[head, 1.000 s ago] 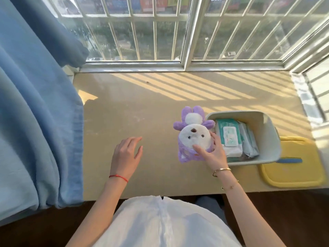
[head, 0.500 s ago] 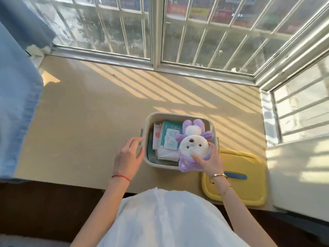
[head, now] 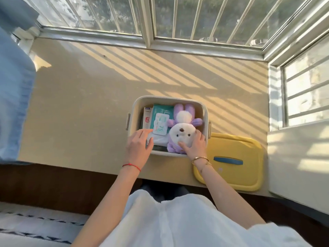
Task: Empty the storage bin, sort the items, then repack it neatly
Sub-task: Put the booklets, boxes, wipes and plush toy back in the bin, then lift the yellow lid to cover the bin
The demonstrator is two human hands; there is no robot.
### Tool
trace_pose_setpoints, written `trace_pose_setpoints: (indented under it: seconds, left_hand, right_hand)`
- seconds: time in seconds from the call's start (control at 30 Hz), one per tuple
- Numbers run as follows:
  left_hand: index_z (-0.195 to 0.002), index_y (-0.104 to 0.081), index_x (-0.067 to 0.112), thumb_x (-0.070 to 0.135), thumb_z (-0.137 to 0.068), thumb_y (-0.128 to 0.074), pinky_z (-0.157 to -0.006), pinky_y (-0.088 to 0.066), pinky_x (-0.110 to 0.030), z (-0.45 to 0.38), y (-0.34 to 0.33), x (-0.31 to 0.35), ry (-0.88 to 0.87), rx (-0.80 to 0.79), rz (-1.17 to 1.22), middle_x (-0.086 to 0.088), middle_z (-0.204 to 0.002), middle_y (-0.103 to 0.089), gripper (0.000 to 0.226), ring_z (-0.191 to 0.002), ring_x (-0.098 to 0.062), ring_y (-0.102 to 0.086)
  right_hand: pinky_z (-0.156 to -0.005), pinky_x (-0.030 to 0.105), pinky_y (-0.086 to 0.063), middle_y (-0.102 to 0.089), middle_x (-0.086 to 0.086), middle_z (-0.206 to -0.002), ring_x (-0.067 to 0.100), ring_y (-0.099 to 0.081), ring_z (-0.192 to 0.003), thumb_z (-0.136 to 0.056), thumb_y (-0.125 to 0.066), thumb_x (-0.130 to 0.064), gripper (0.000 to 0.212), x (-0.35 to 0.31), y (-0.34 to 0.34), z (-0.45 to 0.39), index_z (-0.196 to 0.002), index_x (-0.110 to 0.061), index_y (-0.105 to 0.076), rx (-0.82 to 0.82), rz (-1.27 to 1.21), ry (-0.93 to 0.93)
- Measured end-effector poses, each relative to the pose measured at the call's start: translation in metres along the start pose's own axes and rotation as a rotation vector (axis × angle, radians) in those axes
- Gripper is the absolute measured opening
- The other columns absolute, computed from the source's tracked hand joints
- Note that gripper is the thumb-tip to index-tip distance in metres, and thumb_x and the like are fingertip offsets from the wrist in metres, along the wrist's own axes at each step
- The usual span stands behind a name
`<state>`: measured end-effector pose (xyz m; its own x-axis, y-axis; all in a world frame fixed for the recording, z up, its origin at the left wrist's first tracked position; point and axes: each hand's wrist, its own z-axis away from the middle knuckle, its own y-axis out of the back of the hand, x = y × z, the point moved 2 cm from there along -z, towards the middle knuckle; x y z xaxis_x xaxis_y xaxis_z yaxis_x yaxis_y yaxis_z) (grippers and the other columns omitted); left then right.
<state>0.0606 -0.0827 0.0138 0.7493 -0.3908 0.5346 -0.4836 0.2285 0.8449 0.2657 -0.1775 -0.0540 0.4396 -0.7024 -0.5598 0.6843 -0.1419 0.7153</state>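
Observation:
A cream storage bin (head: 168, 99) stands on the beige sill. Inside it, on the right side, lies a purple and white plush toy (head: 181, 130), face up. My right hand (head: 194, 146) grips the toy's head from the near side. To the toy's left lie a green wet-wipes pack (head: 161, 120) and a small white box with red print (head: 147, 117). My left hand (head: 139, 147) rests over the bin's near-left rim, fingers spread, touching white packaging beside the wipes.
The bin's yellow lid (head: 236, 163) with a blue handle lies flat just right of the bin, near the sill's front edge. Barred windows (head: 178, 18) close the back and right. A blue curtain (head: 12, 97) hangs at the left.
My right hand has lowered the plush toy down into the bin's right side. My left hand has moved from beside the bin onto its near-left rim.

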Motion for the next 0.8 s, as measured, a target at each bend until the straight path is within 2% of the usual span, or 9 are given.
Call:
trace_pose_setpoints:
  seconds: [0.1, 0.2, 0.27, 0.37, 0.47, 0.57, 0.7, 0.8]
  left_hand:
    - [-0.112, -0.063, 0.015, 0.016, -0.085, -0.06, -0.081, -0.052, -0.034, 0.002, -0.007, 0.007, -0.032, -0.025, -0.003, -0.002, -0.106, -0.066, 0.027, -0.096, -0.02, -0.062]
    - [-0.113, -0.063, 0.015, 0.016, -0.086, -0.062, -0.081, -0.053, -0.036, 0.005, -0.015, 0.017, -0.062, -0.07, -0.022, -0.003, -0.108, -0.065, 0.027, -0.099, -0.02, -0.06]
    - [-0.113, -0.063, 0.015, 0.018, -0.087, -0.061, -0.082, -0.053, -0.037, 0.011, -0.022, 0.028, -0.105, -0.09, -0.028, -0.002, -0.107, -0.065, 0.027, -0.099, -0.021, -0.06]
    - [-0.111, -0.064, 0.016, 0.021, -0.086, -0.06, -0.082, -0.052, -0.034, 0.025, -0.037, 0.052, -0.174, -0.117, -0.029, 0.0, -0.104, -0.066, 0.026, -0.096, -0.019, -0.062]
    - [-0.11, -0.065, 0.015, 0.026, -0.086, -0.052, -0.084, -0.051, -0.032, 0.043, -0.063, 0.074, -0.271, -0.184, -0.01, 0.001, -0.103, -0.066, 0.029, -0.095, -0.017, -0.061]
    - [-0.11, -0.065, 0.012, 0.023, -0.085, -0.057, -0.084, -0.052, -0.034, 0.062, -0.099, 0.088, -0.307, -0.257, -0.007, -0.003, -0.101, -0.067, 0.029, -0.092, -0.02, -0.063]
    - [-0.114, -0.063, 0.01, 0.022, -0.084, -0.061, -0.084, -0.052, -0.036, 0.084, -0.153, 0.096, -0.248, -0.37, -0.069, -0.006, -0.104, -0.066, 0.031, -0.096, -0.023, -0.062]
    - [-0.121, -0.059, 0.009, 0.025, -0.087, -0.06, -0.087, -0.048, -0.038, 0.094, -0.193, 0.096, -0.111, -0.434, -0.095, -0.008, -0.114, -0.063, 0.038, -0.104, -0.026, -0.059]
  right_hand:
    - [-0.097, 0.035, -0.038, -0.044, 0.014, -0.125, 0.03, -0.044, -0.113, -0.074, -0.077, -0.037, 0.077, 0.0, 0.01, 0.007, -0.134, -0.006, -0.038, 0.062, 0.073, 0.099]
    - [-0.096, 0.037, -0.038, -0.05, 0.014, -0.124, 0.029, -0.046, -0.109, -0.08, -0.072, -0.035, 0.063, 0.015, 0.029, 0.019, -0.13, -0.006, -0.046, 0.19, 0.089, 0.17]
    - [-0.095, 0.038, -0.04, -0.054, 0.014, -0.121, 0.03, -0.047, -0.109, -0.085, -0.068, -0.032, 0.054, 0.038, 0.044, 0.031, -0.128, -0.005, -0.05, 0.305, 0.048, 0.137]
    - [-0.095, 0.04, -0.042, -0.054, 0.014, -0.122, 0.028, -0.046, -0.114, -0.09, -0.062, -0.027, 0.045, 0.089, 0.066, 0.051, -0.128, -0.006, -0.051, 0.402, 0.001, -0.007]
    - [-0.099, 0.041, -0.04, -0.052, 0.015, -0.128, 0.03, -0.045, -0.119, -0.093, -0.056, -0.026, 0.044, 0.147, 0.082, 0.067, -0.131, -0.006, -0.048, 0.406, 0.017, -0.173]
    - [-0.104, 0.042, -0.037, -0.048, 0.016, -0.133, 0.031, -0.043, -0.124, -0.094, -0.053, -0.026, 0.047, 0.197, 0.092, 0.077, -0.136, -0.007, -0.043, 0.37, 0.016, -0.306]
    - [-0.106, 0.042, -0.036, -0.045, 0.016, -0.138, 0.031, -0.042, -0.128, -0.095, -0.052, -0.026, 0.049, 0.249, 0.096, 0.075, -0.138, -0.006, -0.039, 0.349, 0.019, -0.385]
    - [-0.108, 0.041, -0.034, -0.042, 0.016, -0.14, 0.03, -0.039, -0.13, -0.096, -0.05, -0.027, 0.052, 0.279, 0.095, 0.062, -0.141, -0.005, -0.035, 0.333, 0.025, -0.415]
